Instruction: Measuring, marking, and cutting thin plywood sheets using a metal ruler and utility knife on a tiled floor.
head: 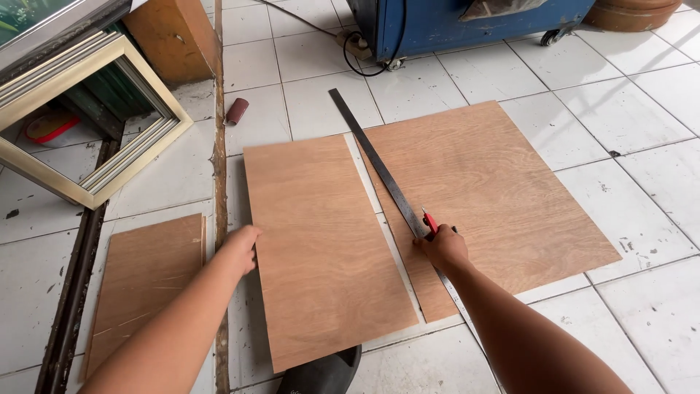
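plywood panel (pixel 321 248): brown, flat, cut apart | right hand (pixel 442 248): red cutter (pixel 429 221), probably

Two plywood sheets (pixel 321 248) (pixel 488 197) are seen in reddish-brown with fine grain. The long ruler (pixel 379 164) is dark grey. A red cutter (pixel 430 221) is noted. The floor (pixel 642 95) is tiled white, dirt-speckled. A blue cabinet (pixel 467 22) is recorded.

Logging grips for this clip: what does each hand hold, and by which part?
Right hand grips a red-handled knife by its handle. Left hand holds nothing, resting on the plywood sheet's edge.
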